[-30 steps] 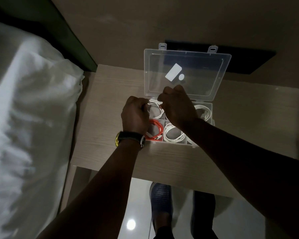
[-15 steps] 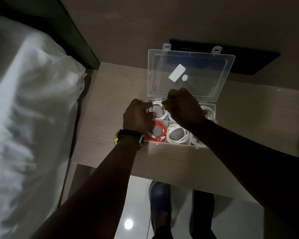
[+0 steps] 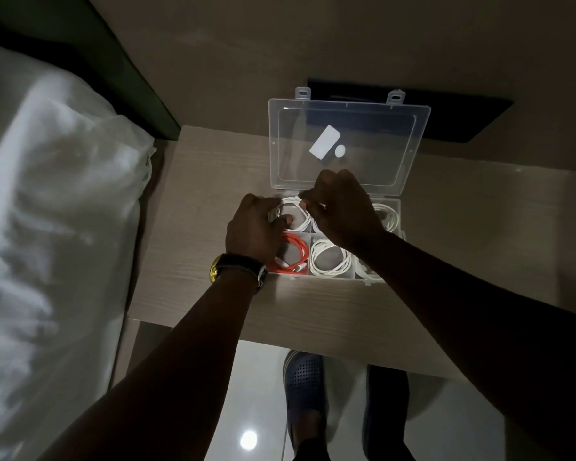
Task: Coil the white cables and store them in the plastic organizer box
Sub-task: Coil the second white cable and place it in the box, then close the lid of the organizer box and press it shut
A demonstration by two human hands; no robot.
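A clear plastic organizer box [image 3: 326, 277] stands on the wooden table [image 3: 213, 181], its lid [image 3: 348, 144] propped open toward the wall. In the back left compartment lies a coiled white cable [image 3: 296, 216]. My left hand [image 3: 255, 229] presses on that coil's left side. My right hand [image 3: 341, 209] pinches the same cable at its upper right. An orange cable [image 3: 295, 252] fills the front left compartment. More white coils sit in the front middle [image 3: 330, 257] and back right [image 3: 388, 217] compartments. My right forearm hides the front right part.
A bed with white bedding [image 3: 54, 227] runs along the left, close to the table's left edge. A dark panel [image 3: 446, 118] sits on the wall behind the lid. Below the table's near edge are my feet in dark shoes [image 3: 305, 390] on a glossy floor.
Both hands have stayed over the back left compartment, spreading slightly apart, so more of the white coil shows between them. The view has shifted a little.
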